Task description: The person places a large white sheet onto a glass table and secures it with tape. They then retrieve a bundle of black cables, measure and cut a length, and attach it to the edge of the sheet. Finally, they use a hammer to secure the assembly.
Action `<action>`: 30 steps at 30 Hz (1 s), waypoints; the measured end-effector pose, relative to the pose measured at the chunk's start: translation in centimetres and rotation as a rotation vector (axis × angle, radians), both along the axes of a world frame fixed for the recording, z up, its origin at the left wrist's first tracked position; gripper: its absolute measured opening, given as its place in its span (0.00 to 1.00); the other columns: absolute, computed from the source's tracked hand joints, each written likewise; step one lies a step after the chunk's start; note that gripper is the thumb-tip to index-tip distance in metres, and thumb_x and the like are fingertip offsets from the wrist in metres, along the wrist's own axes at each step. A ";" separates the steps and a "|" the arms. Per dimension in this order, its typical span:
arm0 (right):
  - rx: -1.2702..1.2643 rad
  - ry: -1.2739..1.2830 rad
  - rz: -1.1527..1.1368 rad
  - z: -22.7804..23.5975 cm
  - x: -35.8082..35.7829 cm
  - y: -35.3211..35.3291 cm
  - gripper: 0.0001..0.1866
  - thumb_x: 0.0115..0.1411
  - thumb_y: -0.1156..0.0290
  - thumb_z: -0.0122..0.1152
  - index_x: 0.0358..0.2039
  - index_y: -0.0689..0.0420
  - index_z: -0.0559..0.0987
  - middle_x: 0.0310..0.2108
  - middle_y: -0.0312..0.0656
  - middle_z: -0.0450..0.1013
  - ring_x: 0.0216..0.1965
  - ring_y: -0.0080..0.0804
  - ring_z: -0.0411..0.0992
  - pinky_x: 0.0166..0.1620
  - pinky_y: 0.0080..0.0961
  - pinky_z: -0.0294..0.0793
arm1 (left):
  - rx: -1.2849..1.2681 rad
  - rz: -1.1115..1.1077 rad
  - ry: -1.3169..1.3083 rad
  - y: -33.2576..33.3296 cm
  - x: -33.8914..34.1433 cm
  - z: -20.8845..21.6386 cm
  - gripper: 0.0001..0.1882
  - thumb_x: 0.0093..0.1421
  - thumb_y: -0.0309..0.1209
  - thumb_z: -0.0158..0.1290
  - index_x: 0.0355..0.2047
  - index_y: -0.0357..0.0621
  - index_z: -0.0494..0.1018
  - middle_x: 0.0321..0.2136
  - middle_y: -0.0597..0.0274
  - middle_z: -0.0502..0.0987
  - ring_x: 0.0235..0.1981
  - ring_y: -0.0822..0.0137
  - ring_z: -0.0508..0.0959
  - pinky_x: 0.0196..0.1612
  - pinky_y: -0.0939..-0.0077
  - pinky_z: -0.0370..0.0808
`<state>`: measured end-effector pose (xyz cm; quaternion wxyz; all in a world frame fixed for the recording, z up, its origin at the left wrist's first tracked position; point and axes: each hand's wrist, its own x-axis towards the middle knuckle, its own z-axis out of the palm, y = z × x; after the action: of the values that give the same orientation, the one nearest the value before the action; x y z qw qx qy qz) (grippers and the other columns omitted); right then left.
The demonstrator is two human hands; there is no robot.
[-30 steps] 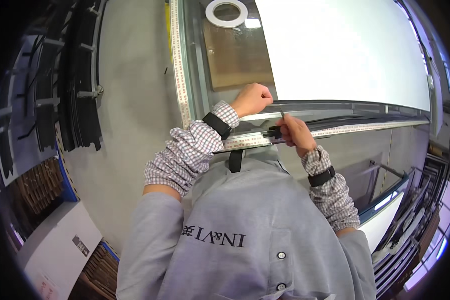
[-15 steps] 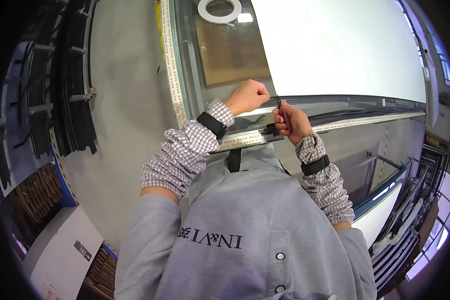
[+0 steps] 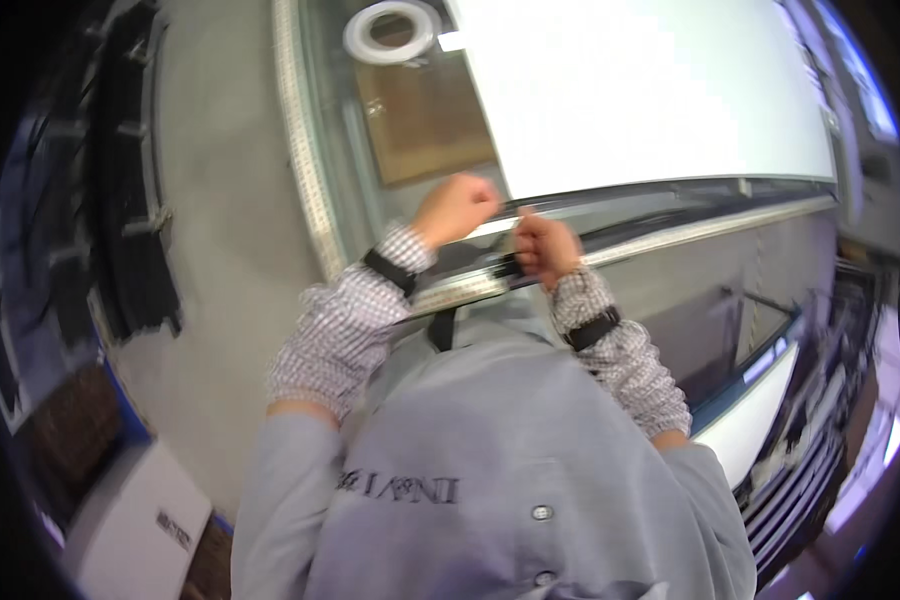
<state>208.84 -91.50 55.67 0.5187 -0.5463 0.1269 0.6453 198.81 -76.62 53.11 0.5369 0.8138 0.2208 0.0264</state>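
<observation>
My left hand (image 3: 460, 207) is closed in a pinch at the lower left corner of a large white panel (image 3: 650, 90). A thin black strip (image 3: 510, 207) runs from its fingers along the panel's near edge. Just to the right, my right hand (image 3: 547, 247) is curled around a small dark hand tool; motion blur and the fingers hide most of it, and I cannot tell its exact kind. The two hands are close together but apart, over the near rail (image 3: 460, 292) of a glass-topped table.
A white roll of tape (image 3: 363, 35) lies on the glass, near a brown cardboard sheet (image 3: 430, 120). More dark strips (image 3: 650, 222) lie along the near rail. Black lengths hang on a rack (image 3: 125, 200) at left. A white box (image 3: 135, 525) stands lower left; racked profiles (image 3: 800, 480) stand lower right.
The view has shifted and blurred, so table and panel sit further left. My right hand has come up nearer the left; both remain closed.
</observation>
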 end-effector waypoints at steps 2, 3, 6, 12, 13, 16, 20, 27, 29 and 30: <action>-0.066 -0.048 -0.029 -0.2 0.0 0.4 0.15 0.57 0.60 0.50 0.17 0.51 0.65 0.09 0.25 0.51 0.09 0.16 0.46 0.14 0.17 0.42 | -0.027 0.023 -0.077 -0.2 0.2 -0.5 0.09 0.48 0.32 0.53 0.22 0.38 0.75 0.19 0.55 0.75 0.21 0.65 0.75 0.25 0.73 0.69; -0.112 -0.101 -0.021 0.1 -0.4 0.6 0.16 0.57 0.59 0.51 0.17 0.52 0.65 0.08 0.26 0.50 0.09 0.17 0.46 0.14 0.18 0.42 | -0.073 0.050 -0.033 -0.2 -0.3 -1.0 0.09 0.49 0.32 0.53 0.23 0.37 0.75 0.18 0.56 0.75 0.20 0.68 0.75 0.25 0.74 0.69; -0.107 -0.183 0.005 0.1 -0.6 0.6 0.18 0.58 0.56 0.49 0.17 0.53 0.66 0.08 0.27 0.51 0.09 0.17 0.45 0.13 0.19 0.41 | -0.102 0.085 0.087 -0.2 -0.1 0.7 0.08 0.49 0.30 0.53 0.24 0.36 0.75 0.19 0.58 0.76 0.19 0.71 0.73 0.24 0.76 0.69; 0.027 -0.502 -0.010 0.2 -2.0 0.7 0.18 0.57 0.59 0.49 0.19 0.59 0.70 0.07 0.30 0.55 0.08 0.17 0.51 0.13 0.19 0.47 | -0.225 0.058 0.101 0.1 -0.3 0.6 0.07 0.50 0.28 0.52 0.25 0.34 0.74 0.18 0.62 0.75 0.20 0.76 0.72 0.24 0.79 0.68; 0.058 -0.550 -0.008 0.0 -2.2 0.9 0.18 0.57 0.59 0.50 0.19 0.61 0.72 0.07 0.31 0.58 0.08 0.17 0.54 0.13 0.18 0.50 | -0.187 0.090 0.062 0.4 -0.6 0.1 0.07 0.51 0.27 0.52 0.25 0.34 0.74 0.18 0.62 0.75 0.19 0.76 0.71 0.24 0.80 0.68; 0.005 -1.181 0.251 0.0 -2.5 2.5 0.24 0.53 0.52 0.53 0.26 0.66 0.75 0.21 0.51 0.72 0.23 0.44 0.71 0.28 0.31 0.69 | -0.083 0.195 -0.022 1.8 -3.1 -0.2 0.06 0.52 0.26 0.51 0.25 0.34 0.74 0.17 0.64 0.73 0.19 0.78 0.69 0.22 0.82 0.66; -0.008 -1.433 0.271 -0.1 -4.1 5.1 0.18 0.51 0.60 0.57 0.33 0.63 0.72 0.26 0.50 0.70 0.31 0.47 0.69 0.35 0.36 0.69 | -0.204 0.308 -0.034 3.6 -7.0 1.4 0.07 0.54 0.27 0.50 0.28 0.34 0.73 0.16 0.69 0.70 0.17 0.80 0.66 0.20 0.85 0.62; 0.194 -1.634 0.331 1.0 -9.2 5.2 0.17 0.44 0.73 0.60 0.37 0.61 0.71 0.39 0.49 0.63 0.43 0.45 0.62 0.44 0.35 0.66 | -0.164 0.593 -0.027 5.6 -16.4 3.1 0.07 0.57 0.24 0.46 0.33 0.34 0.71 0.19 0.69 0.69 0.18 0.81 0.65 0.20 0.87 0.62; 0.291 -1.709 0.395 0.1 -10.2 4.8 0.16 0.44 0.73 0.60 0.36 0.61 0.71 0.39 0.49 0.63 0.43 0.46 0.63 0.44 0.35 0.66 | -0.172 0.664 -0.079 4.7 -19.0 3.6 0.09 0.57 0.23 0.44 0.36 0.34 0.70 0.21 0.67 0.71 0.18 0.80 0.66 0.21 0.87 0.63; 0.343 -1.748 0.425 -0.4 -10.6 4.6 0.16 0.44 0.73 0.60 0.35 0.61 0.72 0.39 0.48 0.63 0.43 0.46 0.63 0.45 0.35 0.66 | -0.173 0.701 -0.108 4.2 -20.2 3.8 0.10 0.57 0.22 0.43 0.38 0.34 0.70 0.22 0.67 0.71 0.18 0.80 0.66 0.21 0.87 0.63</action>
<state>198.22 -86.93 55.30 0.3745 -0.7675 -0.5118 0.0938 178.60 -72.43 56.89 0.5732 0.6377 0.4590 0.2329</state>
